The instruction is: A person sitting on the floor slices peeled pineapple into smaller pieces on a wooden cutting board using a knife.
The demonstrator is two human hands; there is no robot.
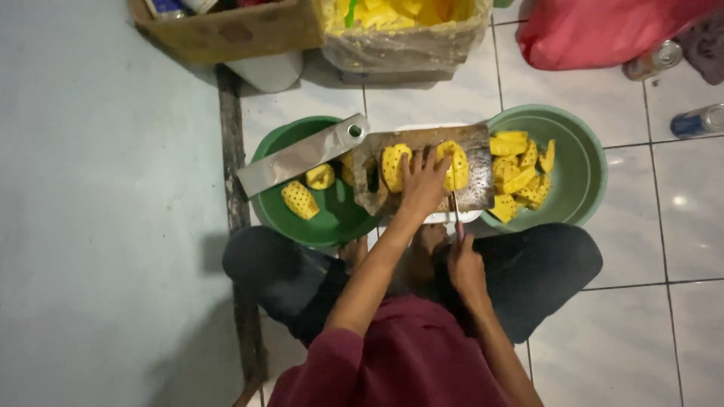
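Note:
My left hand (424, 183) presses down on peeled yellow pineapple pieces (395, 164) lying on a worn wooden cutting board (477, 188). My right hand (465, 265) is closed around the handle of a thin knife (455, 207) whose blade points toward the board's near edge. A second pineapple half (456, 164) lies just right of my fingers. The board rests on a white container between two green basins.
The left green basin (332, 222) holds peeled pineapple pieces (299, 199) and a large metal cleaver (302, 154). The right basin (581, 162) holds cut chunks (520, 175). A bag of yellow scraps (403, 30), a cardboard box (226, 30), a red bag (596, 30) and cans (697, 120) lie beyond.

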